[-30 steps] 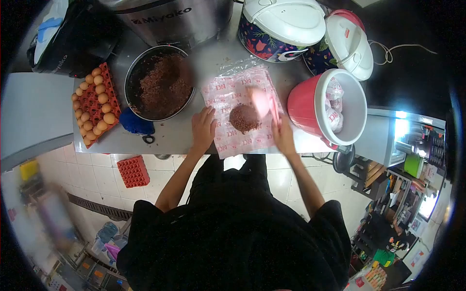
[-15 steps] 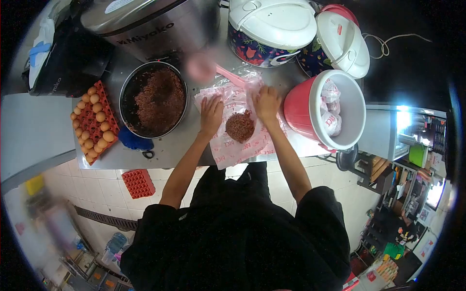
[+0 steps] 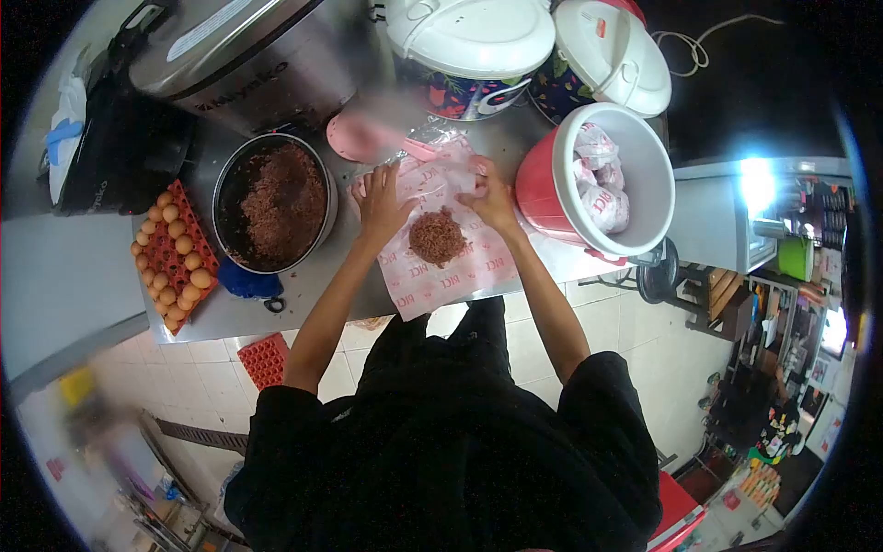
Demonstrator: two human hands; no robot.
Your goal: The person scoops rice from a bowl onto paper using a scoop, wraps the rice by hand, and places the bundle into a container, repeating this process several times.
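Observation:
A round mound of brown-red rice [image 3: 438, 236] sits on a pink printed paper sheet [image 3: 451, 281] on the metal counter. My left hand [image 3: 380, 204] rests at the paper's upper left, fingers spread. On the right side of the mound, my right hand [image 3: 491, 195] touches the paper's upper right edge, its fingers bent and apart. Just above the paper lies a pink rice paddle [image 3: 354, 138], partly blurred. Left of my left hand stands a round pot [image 3: 324, 221] of the same rice. A pink bucket [image 3: 543, 184] on the right holds several wrapped packets [image 3: 604, 208].
An egg tray [image 3: 189, 241] with several eggs and a blue cloth [image 3: 241, 281] are at the left. Behind the paper stand a large Miyako cooker [image 3: 267, 87] and two white-lidded containers [image 3: 474, 37] [image 3: 612, 55]. A person [image 3: 777, 423] is far off at the right.
The view has shifted, moving the counter items slightly left. My hands have changed their hold on the paper's upper part, with the fingers more bent.

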